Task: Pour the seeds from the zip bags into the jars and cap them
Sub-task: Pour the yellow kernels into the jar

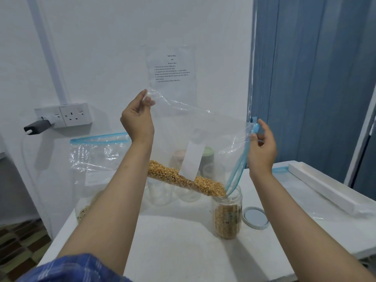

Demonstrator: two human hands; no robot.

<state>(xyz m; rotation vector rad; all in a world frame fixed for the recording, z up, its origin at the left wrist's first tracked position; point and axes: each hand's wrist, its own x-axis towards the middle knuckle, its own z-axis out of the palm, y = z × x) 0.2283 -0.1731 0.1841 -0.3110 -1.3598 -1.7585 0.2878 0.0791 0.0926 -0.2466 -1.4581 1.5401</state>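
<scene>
A clear zip bag (183, 127) with a blue zip strip hangs tilted above the white table (183, 251). My left hand (137, 117) pinches its raised bottom corner. My right hand (262, 147) pinches the blue zip edge, whose open mouth dips into a clear jar (227, 214). Yellow seeds (183, 180) lie along the bag's low fold and slide toward the jar, which is mostly full. The jar's pale blue lid (256, 217) lies flat just right of it.
A second zip bag (95, 159) with seeds stands at the left against the wall. Several empty clear jars (160, 194) and capped ones stand behind the held bag. A long white box (325, 188) lies at the right. A wall socket (75, 115) is mounted at left.
</scene>
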